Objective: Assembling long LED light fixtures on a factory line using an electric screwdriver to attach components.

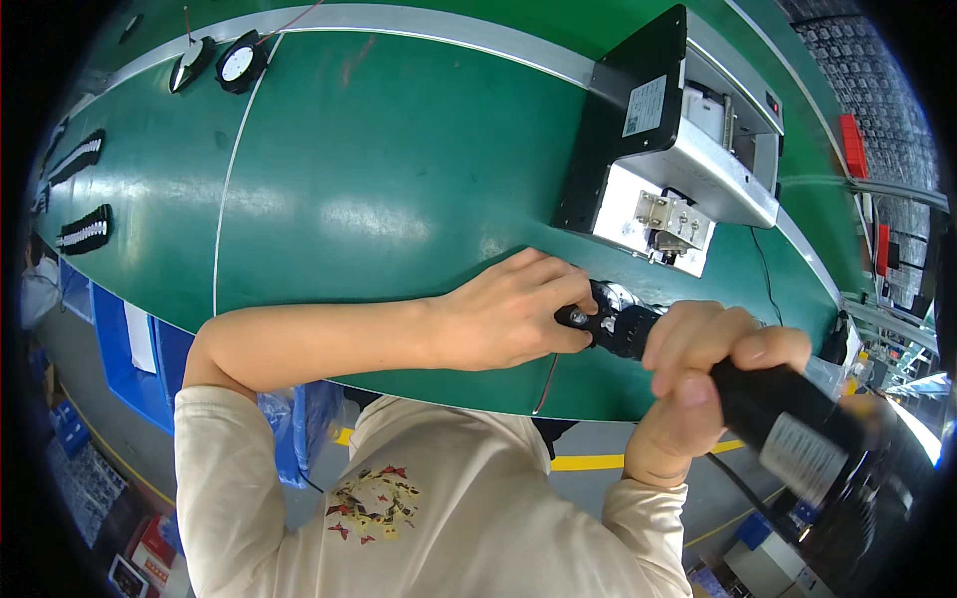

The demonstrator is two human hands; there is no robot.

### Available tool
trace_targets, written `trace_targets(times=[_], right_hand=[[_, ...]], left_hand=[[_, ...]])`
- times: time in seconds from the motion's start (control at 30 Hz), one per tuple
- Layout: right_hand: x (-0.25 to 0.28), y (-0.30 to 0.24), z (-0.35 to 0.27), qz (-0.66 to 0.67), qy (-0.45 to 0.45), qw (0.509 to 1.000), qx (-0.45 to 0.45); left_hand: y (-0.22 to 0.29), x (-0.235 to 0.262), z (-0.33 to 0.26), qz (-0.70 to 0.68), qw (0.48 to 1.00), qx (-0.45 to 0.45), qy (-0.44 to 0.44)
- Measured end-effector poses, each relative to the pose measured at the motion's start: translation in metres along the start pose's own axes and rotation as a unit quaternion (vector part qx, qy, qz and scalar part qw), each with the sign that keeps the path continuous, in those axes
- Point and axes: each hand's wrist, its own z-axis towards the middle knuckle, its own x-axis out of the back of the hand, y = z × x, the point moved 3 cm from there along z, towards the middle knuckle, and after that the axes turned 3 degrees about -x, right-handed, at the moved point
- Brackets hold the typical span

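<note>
Left hand (503, 319) fingers pinch a small black fan (616, 324); right hand (698, 374) wraps a black power screwdriver (797, 429). The fan looks light, rigid plastic; best gripped by its frame.

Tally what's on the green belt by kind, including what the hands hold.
Round black fans, far end: 2
Black fan under left hand: 1
Black power screwdriver in right hand: 1
Black-and-metal fixture: 1
Total: 5
</note>
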Motion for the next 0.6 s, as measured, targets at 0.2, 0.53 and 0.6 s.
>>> trace_targets(times=[0.2,0.53,0.6], right_hand=[[0.030,-0.026,0.038,0.076,0.117,0.981,0.135],[0.034,-0.006,0.066,-0.023,0.050,0.996,0.072],[0.033,-0.002,0.063,-0.023,0.055,0.995,0.076]], left_hand=[[-0.003,-0.004,-0.002,0.009,1.000,-0.015,-0.015],[-0.003,-0.003,-0.002,0.016,1.000,-0.022,-0.012],[-0.002,-0.003,-0.004,0.006,1.000,-0.014,-0.012]])
